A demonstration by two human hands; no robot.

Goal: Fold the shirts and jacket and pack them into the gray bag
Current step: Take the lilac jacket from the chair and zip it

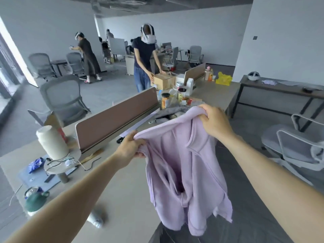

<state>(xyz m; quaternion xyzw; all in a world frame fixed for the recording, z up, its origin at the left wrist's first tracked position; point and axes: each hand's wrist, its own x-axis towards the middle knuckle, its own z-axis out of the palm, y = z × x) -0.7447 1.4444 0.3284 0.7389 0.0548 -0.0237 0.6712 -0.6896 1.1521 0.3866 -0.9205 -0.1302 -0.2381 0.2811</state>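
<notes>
Closest to the camera, the lower hem of the lilac garment (184, 172) hangs free by the right edge of the desk (126, 181), apparently not touching the top. It has long sleeves, so it's one of the shirts or the jacket; can't say which. It is held up by its top edge, bunched, not spread.

The left hand (130, 146) grips one upper corner, fingers curled round a wad of cloth. The right hand (214, 120) grips the other side, higher and farther out, fingers clamped over the fabric, thumb hidden. Both arms are stretched forward.

Step in hand, my read: the garment is held up for sorting out before folding, with no fold made yet. The next move calls for laying it flat on bare desk with the sleeves out, then folding the sleeves in. Clutter on the left limits the room.

Just behind the garment lies a gray fabric heap (172, 113) with a dark opening, likely the gray bag, partly hidden. Jars (165, 100) stand beyond it. A brown divider panel (115, 120) is to the left, with a white thread cone (51, 142) and a green bottle (36, 201) on that side of the desk. Far back, a person (144, 55) bends over a cardboard box (163, 81).
</notes>
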